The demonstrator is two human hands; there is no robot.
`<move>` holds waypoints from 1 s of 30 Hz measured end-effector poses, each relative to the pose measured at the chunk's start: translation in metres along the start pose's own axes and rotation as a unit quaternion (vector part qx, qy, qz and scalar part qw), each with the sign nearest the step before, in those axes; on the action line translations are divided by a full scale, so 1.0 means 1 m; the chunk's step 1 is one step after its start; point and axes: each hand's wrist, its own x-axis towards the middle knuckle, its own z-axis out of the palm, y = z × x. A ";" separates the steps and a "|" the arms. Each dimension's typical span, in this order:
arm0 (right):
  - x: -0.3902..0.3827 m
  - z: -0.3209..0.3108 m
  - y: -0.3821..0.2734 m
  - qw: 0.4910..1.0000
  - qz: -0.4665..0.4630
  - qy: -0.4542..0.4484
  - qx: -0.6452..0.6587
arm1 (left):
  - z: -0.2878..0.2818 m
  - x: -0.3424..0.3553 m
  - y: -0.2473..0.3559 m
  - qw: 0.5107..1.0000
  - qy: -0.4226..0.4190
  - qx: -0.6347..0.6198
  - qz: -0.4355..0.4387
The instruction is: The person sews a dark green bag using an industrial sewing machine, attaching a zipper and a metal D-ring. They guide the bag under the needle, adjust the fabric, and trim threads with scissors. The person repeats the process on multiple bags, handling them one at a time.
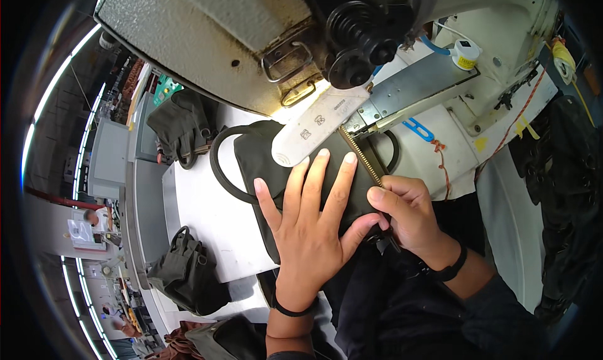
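My left hand [309, 237] lies flat with spread fingers on a dark green-grey bag piece [251, 156], pressing it on the white work surface. A rounded dark handle [218, 165] loops out from its left side. Along the right side of the piece runs a zipper [360, 151] with brass-coloured teeth, its far end under the sewing machine's needle area. My right hand [411, 215] is closed, thumb and fingers pinching the zipper near its close end. Just beyond my left fingertips, a white rounded plate [314, 129] hangs over the piece. The needle itself is hidden.
The sewing machine head [201, 52] fills the top, with a metal bed [421, 87] at right. Dark bags [185, 272] stand at left, another bag [182, 124] farther back. A blue plastic tool [418, 129] on an orange cord lies right. Dark material hangs far right.
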 end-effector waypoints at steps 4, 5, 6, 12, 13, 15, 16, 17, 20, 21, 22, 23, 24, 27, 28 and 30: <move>0.013 0.002 0.000 1.000 -0.002 0.001 -0.010 | 0.002 0.009 -0.009 1.000 0.005 -0.002 0.003; 0.015 0.002 0.001 1.000 -0.005 -0.002 -0.011 | 0.002 0.011 -0.010 1.000 0.005 0.001 0.006; 0.017 0.002 0.003 1.000 -0.003 0.000 -0.006 | 0.004 0.011 -0.012 1.000 0.012 -0.005 0.006; 0.033 0.006 0.005 1.000 -0.013 0.011 -0.022 | 0.009 0.022 -0.024 0.999 0.027 -0.043 0.012; 0.035 0.006 0.005 1.000 -0.016 0.011 -0.020 | 0.011 0.022 -0.026 0.998 0.036 -0.052 0.015; 0.041 0.008 0.007 1.000 -0.019 0.015 -0.014 | 0.017 0.026 -0.029 0.992 0.093 -0.081 0.025; 0.044 0.011 0.007 1.000 -0.018 0.024 -0.010 | 0.021 0.027 -0.032 0.988 0.108 -0.103 0.030; 0.047 0.012 0.007 0.999 -0.017 0.032 -0.007 | 0.023 0.029 -0.033 0.984 0.123 -0.125 0.035; 0.054 0.013 0.007 0.999 -0.028 0.039 -0.022 | 0.026 0.033 -0.033 0.980 0.137 -0.143 0.026; 0.057 0.015 0.008 0.998 -0.033 0.044 -0.026 | 0.027 0.034 -0.035 0.978 0.140 -0.150 0.026; 0.059 0.013 0.012 0.999 -0.036 0.039 -0.011 | 0.027 0.035 -0.033 0.978 0.143 -0.152 0.027; 0.059 0.013 0.012 0.998 -0.046 0.042 -0.030 | 0.028 0.036 -0.035 0.977 0.146 -0.151 0.033; 0.059 0.013 0.013 0.998 -0.043 0.045 -0.029 | 0.028 0.036 -0.035 0.978 0.143 -0.147 0.035; 0.059 0.011 0.016 0.997 -0.057 0.044 -0.032 | 0.028 0.037 -0.032 0.980 0.140 -0.138 0.043; 0.059 0.011 0.014 0.996 -0.058 0.045 -0.042 | 0.029 0.037 -0.033 0.978 0.139 -0.144 0.050; 0.059 0.009 0.014 0.995 -0.066 0.044 -0.057 | 0.030 0.038 -0.033 0.977 0.138 -0.154 0.049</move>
